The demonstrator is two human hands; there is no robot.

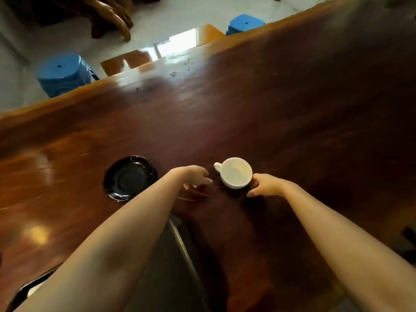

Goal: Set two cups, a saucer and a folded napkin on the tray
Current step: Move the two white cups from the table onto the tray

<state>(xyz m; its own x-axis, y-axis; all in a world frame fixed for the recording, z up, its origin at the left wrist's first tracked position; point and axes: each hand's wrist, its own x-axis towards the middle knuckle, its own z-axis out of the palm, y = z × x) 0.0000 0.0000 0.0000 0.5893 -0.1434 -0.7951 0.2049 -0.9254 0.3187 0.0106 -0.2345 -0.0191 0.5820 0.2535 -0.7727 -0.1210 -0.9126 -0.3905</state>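
Note:
A white cup (pixel 236 172) stands upright on the dark wooden table (pixel 292 122), its handle pointing left. My right hand (pixel 264 185) is against the cup's right side, thumb at the rim and fingers curled round its lower wall. My left hand (pixel 195 176) hovers just left of the handle with loosely bent fingers and holds nothing. A glossy black saucer (pixel 129 177) lies on the table to the left of my left forearm. The dark tray (pixel 182 244), with a metal edge, sits near me between my forearms, partly hidden by my left arm.
Two blue stools (pixel 63 73) (pixel 245 23) stand beyond the table's far edge. A small wooden bench (pixel 135 61) sits between them. Something white (pixel 33 289) peeks out at the lower left under my left arm; I cannot identify it.

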